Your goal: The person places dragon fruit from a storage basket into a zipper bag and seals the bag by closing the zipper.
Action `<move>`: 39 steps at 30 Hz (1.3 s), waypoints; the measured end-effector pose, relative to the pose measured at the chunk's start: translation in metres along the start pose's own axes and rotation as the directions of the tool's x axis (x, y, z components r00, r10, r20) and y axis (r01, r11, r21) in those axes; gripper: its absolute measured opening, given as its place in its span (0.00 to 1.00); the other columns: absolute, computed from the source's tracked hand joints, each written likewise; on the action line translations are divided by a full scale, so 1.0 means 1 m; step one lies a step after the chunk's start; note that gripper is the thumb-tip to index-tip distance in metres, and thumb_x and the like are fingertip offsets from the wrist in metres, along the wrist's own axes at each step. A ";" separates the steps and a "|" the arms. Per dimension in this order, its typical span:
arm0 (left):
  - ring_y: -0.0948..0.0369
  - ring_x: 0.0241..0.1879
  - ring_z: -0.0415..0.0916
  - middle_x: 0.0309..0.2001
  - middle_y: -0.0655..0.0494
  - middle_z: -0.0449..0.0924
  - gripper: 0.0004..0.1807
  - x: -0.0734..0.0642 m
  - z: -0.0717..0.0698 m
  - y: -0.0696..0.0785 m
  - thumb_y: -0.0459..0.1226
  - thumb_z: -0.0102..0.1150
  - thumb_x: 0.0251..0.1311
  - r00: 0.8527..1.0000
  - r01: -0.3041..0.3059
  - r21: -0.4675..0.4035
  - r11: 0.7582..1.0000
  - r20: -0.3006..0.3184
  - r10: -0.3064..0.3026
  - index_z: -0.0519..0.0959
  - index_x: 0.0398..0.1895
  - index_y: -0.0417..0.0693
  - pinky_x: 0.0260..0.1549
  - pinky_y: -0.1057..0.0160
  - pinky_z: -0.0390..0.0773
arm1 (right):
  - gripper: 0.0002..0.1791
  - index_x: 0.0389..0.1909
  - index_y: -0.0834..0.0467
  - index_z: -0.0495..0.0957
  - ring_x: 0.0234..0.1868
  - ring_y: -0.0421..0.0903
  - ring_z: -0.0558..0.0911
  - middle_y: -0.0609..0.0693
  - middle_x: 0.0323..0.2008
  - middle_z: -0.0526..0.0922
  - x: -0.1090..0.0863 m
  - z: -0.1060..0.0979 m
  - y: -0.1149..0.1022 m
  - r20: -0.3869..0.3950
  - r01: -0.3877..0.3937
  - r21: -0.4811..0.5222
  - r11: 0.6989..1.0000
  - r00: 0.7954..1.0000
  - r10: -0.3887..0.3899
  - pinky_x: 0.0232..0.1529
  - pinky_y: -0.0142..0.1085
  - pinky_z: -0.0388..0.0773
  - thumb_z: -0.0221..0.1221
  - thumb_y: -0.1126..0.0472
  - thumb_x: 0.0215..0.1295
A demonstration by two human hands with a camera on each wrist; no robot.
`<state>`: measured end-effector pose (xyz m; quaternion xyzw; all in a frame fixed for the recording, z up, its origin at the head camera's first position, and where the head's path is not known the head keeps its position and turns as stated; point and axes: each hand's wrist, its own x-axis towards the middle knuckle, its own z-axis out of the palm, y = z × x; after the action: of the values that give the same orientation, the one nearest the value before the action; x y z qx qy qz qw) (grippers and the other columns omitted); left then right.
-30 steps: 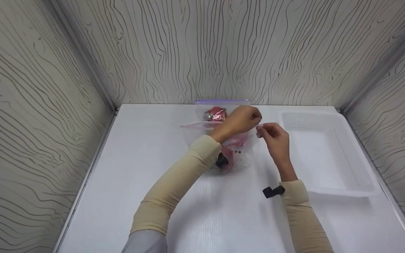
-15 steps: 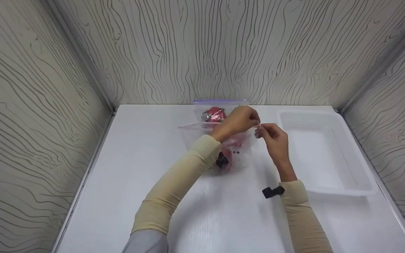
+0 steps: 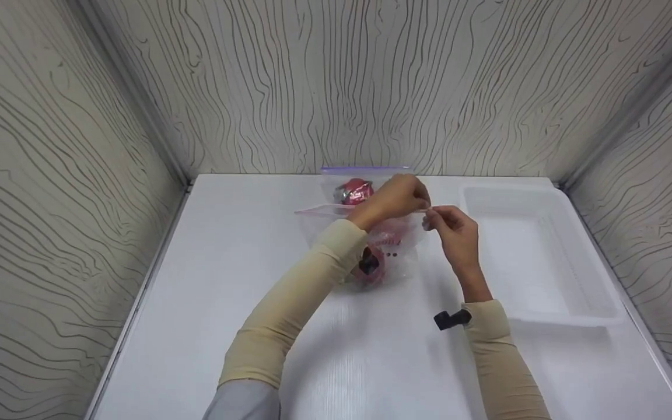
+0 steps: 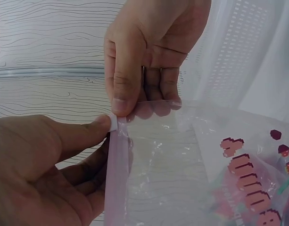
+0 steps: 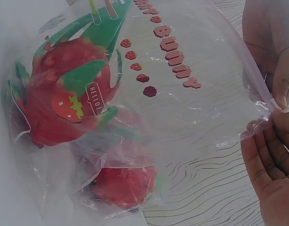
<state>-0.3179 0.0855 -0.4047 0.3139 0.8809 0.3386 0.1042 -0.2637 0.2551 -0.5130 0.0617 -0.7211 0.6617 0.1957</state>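
Note:
My left hand pinches the small white slider on the pink zip edge of a clear zip bag. Close beside it, my right hand pinches the bag's corner between thumb and fingers. The fingertips of both hands nearly meet in the left wrist view. Pink lettering and strawberry prints mark the bag. Inside it, in the right wrist view, lies a red dragon fruit with green leaf tips; I cannot tell whether it is real. My left forearm hides part of the bag in the head view.
Behind stands another clear bag with a purple zip, holding a red, shiny thing. A white plastic tray lies on the right of the white table. Wood-patterned panels rise at the back and sides.
My left hand has come slightly down and closer to the right hand, along the zip's end. The bag and its contents have shifted a little; the right hand is almost still.

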 end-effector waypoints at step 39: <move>0.58 0.43 0.84 0.48 0.44 0.91 0.10 -0.001 -0.023 -0.017 0.32 0.64 0.72 0.992 -0.051 0.033 0.998 0.113 0.047 0.90 0.48 0.37 0.51 0.60 0.88 | 0.10 0.43 0.72 0.85 0.35 0.42 0.87 0.54 0.32 0.87 -0.002 -0.001 0.004 -0.044 0.014 0.030 0.999 0.999 -0.013 0.42 0.31 0.88 0.65 0.65 0.74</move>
<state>-0.3346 0.0629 -0.3992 0.3558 0.8716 0.3069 0.1396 -0.2633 0.2567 -0.5174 0.0551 -0.7061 0.6724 0.2149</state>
